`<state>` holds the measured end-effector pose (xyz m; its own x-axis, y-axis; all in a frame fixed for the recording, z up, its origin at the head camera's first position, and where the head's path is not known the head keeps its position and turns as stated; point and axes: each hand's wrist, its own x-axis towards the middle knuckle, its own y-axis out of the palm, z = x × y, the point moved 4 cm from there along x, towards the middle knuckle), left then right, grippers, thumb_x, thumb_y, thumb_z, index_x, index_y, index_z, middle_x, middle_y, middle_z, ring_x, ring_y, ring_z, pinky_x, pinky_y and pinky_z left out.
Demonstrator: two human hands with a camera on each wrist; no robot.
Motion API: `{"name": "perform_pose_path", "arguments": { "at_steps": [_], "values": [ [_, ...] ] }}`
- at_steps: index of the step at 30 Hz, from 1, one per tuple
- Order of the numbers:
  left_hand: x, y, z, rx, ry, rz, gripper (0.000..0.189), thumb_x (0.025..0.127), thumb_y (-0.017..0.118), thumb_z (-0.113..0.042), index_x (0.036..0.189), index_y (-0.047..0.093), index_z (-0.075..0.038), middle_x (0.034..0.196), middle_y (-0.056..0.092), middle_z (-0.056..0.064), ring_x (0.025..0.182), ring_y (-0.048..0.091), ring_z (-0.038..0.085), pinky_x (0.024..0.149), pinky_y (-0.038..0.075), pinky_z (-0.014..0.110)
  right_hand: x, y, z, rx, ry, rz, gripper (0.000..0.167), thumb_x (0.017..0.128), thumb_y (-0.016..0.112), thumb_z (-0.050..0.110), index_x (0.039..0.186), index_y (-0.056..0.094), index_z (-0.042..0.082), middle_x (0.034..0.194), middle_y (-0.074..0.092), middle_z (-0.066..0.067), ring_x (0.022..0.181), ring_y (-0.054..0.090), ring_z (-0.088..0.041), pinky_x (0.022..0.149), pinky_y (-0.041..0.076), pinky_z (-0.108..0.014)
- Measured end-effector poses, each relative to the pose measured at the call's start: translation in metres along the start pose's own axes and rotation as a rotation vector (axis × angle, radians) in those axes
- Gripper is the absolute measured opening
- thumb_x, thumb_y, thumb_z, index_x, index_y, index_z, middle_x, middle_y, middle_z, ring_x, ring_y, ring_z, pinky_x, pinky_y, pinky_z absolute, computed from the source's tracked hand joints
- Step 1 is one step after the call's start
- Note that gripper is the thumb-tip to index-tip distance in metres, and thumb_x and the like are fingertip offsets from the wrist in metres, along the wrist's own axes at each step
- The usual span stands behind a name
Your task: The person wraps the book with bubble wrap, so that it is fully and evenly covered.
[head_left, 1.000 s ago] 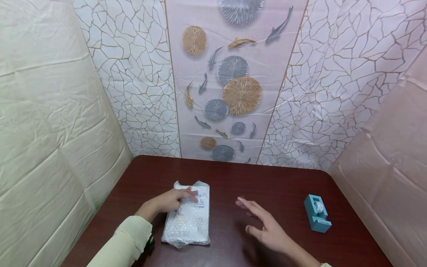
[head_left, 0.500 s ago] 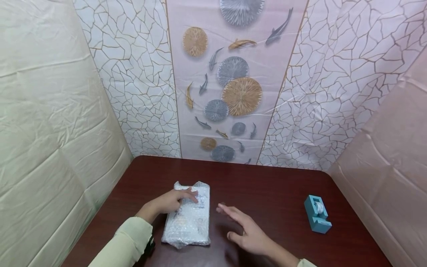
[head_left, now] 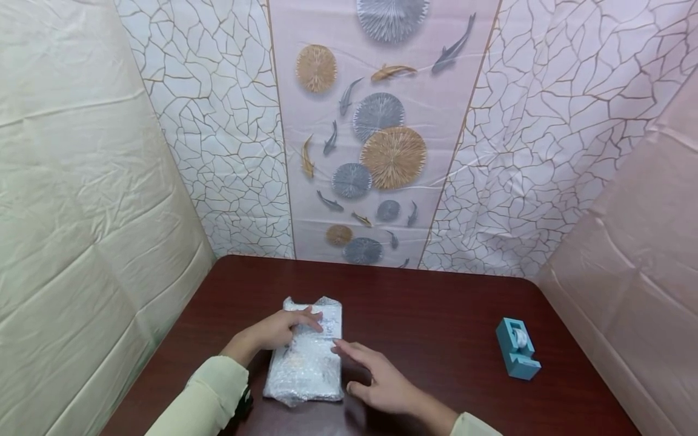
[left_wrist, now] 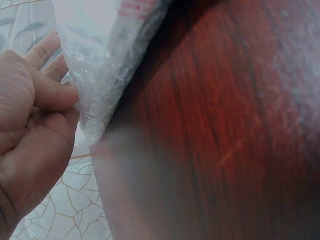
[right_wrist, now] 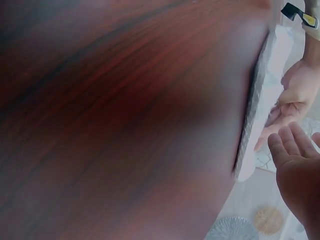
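A flat rectangular package in bubble wrap (head_left: 308, 366) lies on the table in the head view, with faint print under the wrap. My left hand (head_left: 272, 330) rests on its upper left part, some fingers stretched across the top; the left wrist view shows the thumb (left_wrist: 55, 95) against the wrap near an edge. What lies under that palm is hidden. Close to the package's right edge is my right hand (head_left: 384, 381), fingers straight and thumb apart, holding nothing. Its fingertips reach the edge in the head view; whether they touch it I cannot tell.
A light blue tape dispenser (head_left: 518, 348) with a roll of clear tape stands at the right of the dark red-brown table (head_left: 425, 309). Cloth hangs on both sides, and a patterned curtain (head_left: 376, 151) hangs behind the table's far edge.
My right hand has moved left across the table, from well apart to the package's right edge. The left hand and the package have stayed in place.
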<state>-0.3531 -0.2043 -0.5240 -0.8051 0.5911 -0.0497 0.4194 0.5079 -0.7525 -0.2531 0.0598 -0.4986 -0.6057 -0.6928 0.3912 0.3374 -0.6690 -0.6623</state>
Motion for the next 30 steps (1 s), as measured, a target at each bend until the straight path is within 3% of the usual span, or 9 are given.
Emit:
{"name": "perform_pose_path", "arguments": {
  "at_steps": [9,15,17,20,23,27,30],
  "values": [
    [-0.002,-0.001,0.001,0.028,0.02,-0.023,0.085,0.081,0.04,0.027,0.131,0.081,-0.03,0.168,0.057,-0.004,0.168,0.033,0.035,0.131,0.034,0.061,0.018,0.024,-0.003,-0.003,-0.011,0.042,0.086,0.086,0.072,-0.001,0.167,0.043,0.0,0.152,0.068,-0.018,0.139,0.068,-0.033,0.119,0.055,-0.041],
    [-0.002,-0.002,0.003,-0.001,0.034,-0.029,0.089,0.078,0.038,0.028,0.132,0.08,-0.028,0.167,0.058,-0.002,0.168,0.034,0.035,0.134,0.029,0.061,0.026,0.038,-0.007,-0.042,0.036,0.078,0.085,0.088,0.073,0.004,0.167,0.042,-0.003,0.157,0.067,-0.014,0.15,0.06,-0.033,0.127,0.047,-0.044],
    [-0.003,-0.002,0.004,-0.008,0.03,-0.033,0.09,0.077,0.037,0.029,0.133,0.079,-0.028,0.167,0.058,-0.003,0.168,0.035,0.035,0.134,0.031,0.054,0.027,0.04,-0.007,-0.059,0.042,0.087,0.084,0.089,0.073,0.006,0.166,0.042,-0.005,0.157,0.066,-0.013,0.151,0.058,-0.034,0.128,0.046,-0.044],
    [-0.004,-0.003,0.006,-0.015,0.023,-0.043,0.09,0.077,0.037,0.029,0.133,0.079,-0.027,0.167,0.058,-0.004,0.168,0.035,0.034,0.126,0.036,0.034,0.03,0.044,-0.009,-0.08,0.055,0.09,0.083,0.09,0.073,0.008,0.166,0.043,-0.004,0.158,0.066,-0.012,0.151,0.059,-0.034,0.127,0.047,-0.045],
    [-0.004,-0.004,0.006,-0.012,0.026,-0.055,0.089,0.077,0.038,0.029,0.133,0.079,-0.026,0.166,0.059,-0.002,0.167,0.036,0.034,0.115,0.036,0.023,0.033,0.048,-0.01,-0.092,0.095,0.1,0.083,0.09,0.074,0.014,0.167,0.045,0.001,0.161,0.064,-0.009,0.15,0.058,-0.031,0.127,0.047,-0.044],
    [-0.002,-0.004,0.005,0.043,0.067,-0.07,0.086,0.077,0.039,0.028,0.133,0.08,-0.023,0.164,0.062,0.002,0.163,0.044,0.036,0.116,0.037,0.025,0.037,0.054,-0.013,-0.094,0.142,0.12,0.085,0.088,0.075,0.019,0.167,0.046,0.004,0.162,0.062,-0.008,0.147,0.056,-0.027,0.126,0.046,-0.042],
    [-0.001,-0.004,0.004,0.089,0.095,-0.083,0.083,0.079,0.04,0.028,0.132,0.081,-0.019,0.158,0.064,0.008,0.153,0.054,0.039,0.107,0.044,0.029,0.04,0.057,-0.014,-0.096,0.156,0.136,0.087,0.087,0.075,0.018,0.168,0.044,0.003,0.163,0.061,-0.007,0.145,0.055,-0.025,0.126,0.046,-0.041]
  ]
}}
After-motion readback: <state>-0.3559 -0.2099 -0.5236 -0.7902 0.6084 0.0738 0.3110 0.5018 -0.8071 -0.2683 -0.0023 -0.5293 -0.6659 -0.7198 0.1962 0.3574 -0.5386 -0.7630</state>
